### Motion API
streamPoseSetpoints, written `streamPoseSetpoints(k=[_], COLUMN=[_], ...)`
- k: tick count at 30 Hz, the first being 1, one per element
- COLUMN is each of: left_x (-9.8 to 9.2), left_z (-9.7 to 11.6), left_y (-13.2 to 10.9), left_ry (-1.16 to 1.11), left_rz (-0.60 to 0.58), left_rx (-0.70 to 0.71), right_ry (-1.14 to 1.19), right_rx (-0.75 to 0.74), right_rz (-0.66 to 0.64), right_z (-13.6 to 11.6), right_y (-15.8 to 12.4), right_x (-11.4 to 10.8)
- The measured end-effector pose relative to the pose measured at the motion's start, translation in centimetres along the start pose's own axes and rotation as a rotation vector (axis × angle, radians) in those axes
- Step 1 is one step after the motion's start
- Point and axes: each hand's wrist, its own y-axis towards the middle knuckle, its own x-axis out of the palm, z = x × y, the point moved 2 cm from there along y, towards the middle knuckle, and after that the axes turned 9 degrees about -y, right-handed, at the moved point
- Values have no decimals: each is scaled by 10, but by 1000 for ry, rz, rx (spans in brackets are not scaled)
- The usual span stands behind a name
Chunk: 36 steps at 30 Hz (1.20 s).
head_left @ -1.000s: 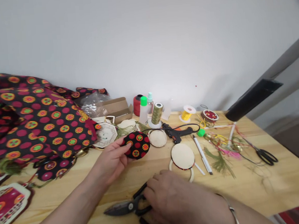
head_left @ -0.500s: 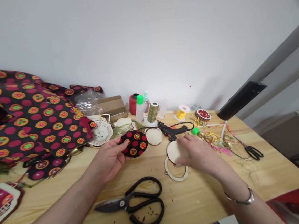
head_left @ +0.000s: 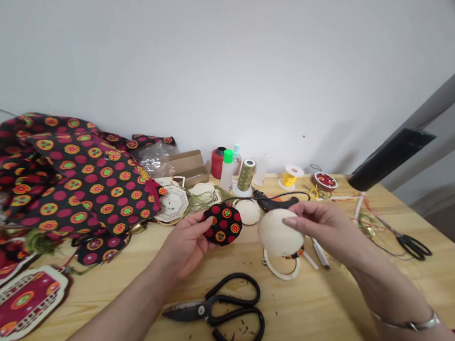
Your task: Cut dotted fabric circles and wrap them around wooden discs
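Note:
Between thumb and fingers, my left hand [head_left: 191, 241] grips a round disc covered in patterned fabric [head_left: 224, 224], black with red dots and flowers. My right hand [head_left: 322, 228] pinches a plain pale wooden disc [head_left: 277, 233] by its right edge, held up off the table. Below that disc lies a pale wooden ring [head_left: 286, 272] with a small loop on its left, and a piece of patterned fabric shows beside it. Another round pale piece [head_left: 247, 212] rests just behind the fabric-covered disc. Large black-handled scissors [head_left: 223, 310] lie in front of both hands.
Patterned cloth [head_left: 94, 175] is heaped at the left. Along the wall stand a cardboard box [head_left: 190, 168], a green-capped bottle [head_left: 227, 171], an olive thread cone [head_left: 247, 175] and a yellow spool [head_left: 291, 177]. A black glue gun [head_left: 279, 202] and smaller scissors [head_left: 413, 246] lie further right.
My right hand has lifted the wooden disc off the ring and tilted its pale face toward me. My left hand still holds the fabric-covered disc. The whole view has shifted slightly.

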Motion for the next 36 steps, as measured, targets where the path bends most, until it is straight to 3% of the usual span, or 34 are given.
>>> streamPoseSetpoints(k=[5,13,19,22,30,36], left_x=[1,3,-1,-4,-6,-5], left_z=[1,2,0,-1,-4,-7], left_y=[-1,-2,-2,0,0,2], left_ry=[-67,-224,-82,-39,34,73], left_rz=[-1,123,-12,-22,-35,-70], left_rx=[-23,-37,6,52,103,101], right_ry=[360,587,639,616,569,524], right_rx=[-7,128,110,97,102,69], right_rz=[20,20,244,278,14,-113], right_z=[-25,-10,9,16,18,7], right_y=[19,27,42,49,45,38], right_x=[22,78,62,56,80,86])
